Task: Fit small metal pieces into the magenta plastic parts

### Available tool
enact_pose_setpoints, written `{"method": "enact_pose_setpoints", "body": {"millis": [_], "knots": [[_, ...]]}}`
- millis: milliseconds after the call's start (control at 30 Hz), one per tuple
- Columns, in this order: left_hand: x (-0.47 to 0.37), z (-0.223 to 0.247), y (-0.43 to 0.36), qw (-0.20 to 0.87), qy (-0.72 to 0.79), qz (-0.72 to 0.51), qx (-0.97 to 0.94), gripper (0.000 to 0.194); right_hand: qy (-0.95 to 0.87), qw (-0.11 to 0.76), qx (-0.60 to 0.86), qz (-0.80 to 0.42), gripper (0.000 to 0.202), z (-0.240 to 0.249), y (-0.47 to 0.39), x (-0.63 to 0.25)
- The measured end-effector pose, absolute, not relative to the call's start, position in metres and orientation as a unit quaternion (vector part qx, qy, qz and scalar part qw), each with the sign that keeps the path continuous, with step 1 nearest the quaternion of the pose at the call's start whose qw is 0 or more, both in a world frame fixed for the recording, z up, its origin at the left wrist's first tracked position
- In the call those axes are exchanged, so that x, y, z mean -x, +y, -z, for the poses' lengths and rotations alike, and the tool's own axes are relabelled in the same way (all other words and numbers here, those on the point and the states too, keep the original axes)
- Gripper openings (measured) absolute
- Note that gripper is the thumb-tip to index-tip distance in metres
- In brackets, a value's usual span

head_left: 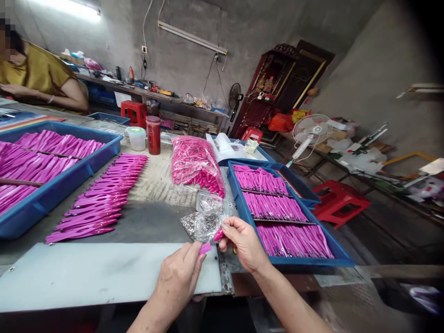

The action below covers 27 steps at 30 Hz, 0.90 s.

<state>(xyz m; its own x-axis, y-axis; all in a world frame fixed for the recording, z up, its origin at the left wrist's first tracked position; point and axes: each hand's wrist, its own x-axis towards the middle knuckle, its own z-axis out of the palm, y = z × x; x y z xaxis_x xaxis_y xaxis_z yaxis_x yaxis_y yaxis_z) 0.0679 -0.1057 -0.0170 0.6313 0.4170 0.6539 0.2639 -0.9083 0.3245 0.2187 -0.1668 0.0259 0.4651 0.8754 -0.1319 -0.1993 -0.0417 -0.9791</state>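
Observation:
My left hand (179,274) is closed on a magenta strap (205,248), whose flat end sticks out past the fingertips. In my right hand (244,243), thumb and fingers pinch a small pointed pink plastic piece (218,234). The strap end and the piece are close together but apart, above the right end of a white board (104,273). Just beyond them lies a clear plastic bag of small metal parts (204,222). To the left, a row of magenta straps with pointed tips (100,199) lies on the table.
Blue trays of magenta straps stand left (69,185) and right (277,261). Behind are a clear bag of pink pieces (196,162), a red bottle (153,136) and a lidded tub (137,138). A person in a mustard top (48,69) sits far left.

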Motion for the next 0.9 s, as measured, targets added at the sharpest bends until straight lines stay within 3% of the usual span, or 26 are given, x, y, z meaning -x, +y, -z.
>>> {"method": "enact_pose_setpoints", "body": {"millis": [900], "knots": [[-0.067, 0.020, -0.122, 0.058, 0.202, -0.334, -0.919, 0.021, -0.209, 0.673, 0.575, -0.415, 0.027, 0.005, -0.192, -0.201]]}}
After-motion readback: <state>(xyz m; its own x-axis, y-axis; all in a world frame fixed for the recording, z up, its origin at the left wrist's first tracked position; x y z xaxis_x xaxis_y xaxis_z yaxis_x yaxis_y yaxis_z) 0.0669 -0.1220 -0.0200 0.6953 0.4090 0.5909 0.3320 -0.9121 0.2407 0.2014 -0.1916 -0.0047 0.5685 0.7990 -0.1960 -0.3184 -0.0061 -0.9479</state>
